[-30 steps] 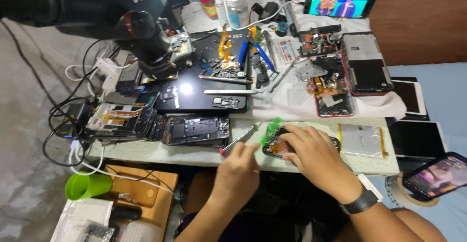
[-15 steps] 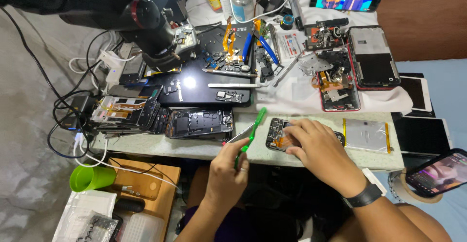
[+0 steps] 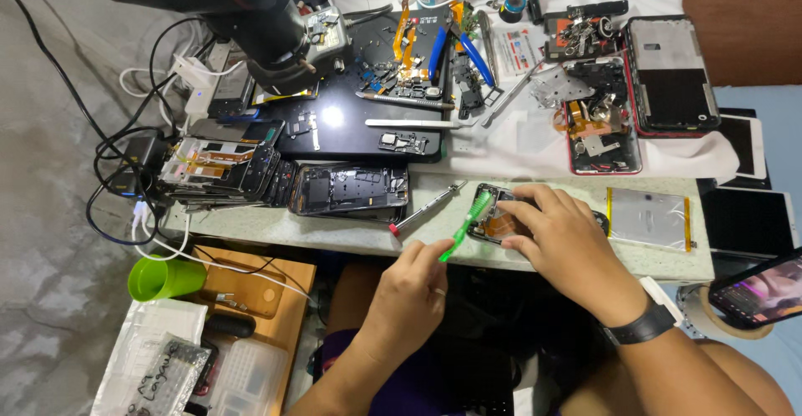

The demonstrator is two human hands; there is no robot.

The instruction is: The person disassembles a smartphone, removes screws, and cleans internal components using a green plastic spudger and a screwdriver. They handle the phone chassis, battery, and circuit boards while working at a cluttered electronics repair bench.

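Since the earlier frame, the green toothbrush has tipped lower, its bristles now at the top corner of the opened phone. Left hand grips the brush handle, off the counter edge. Right hand presses down on the phone, fingers spread, covering most of it. Phone lies near the counter's front edge. A screwdriver lies just left; a battery just right. Stripped phone frames crowd the left.
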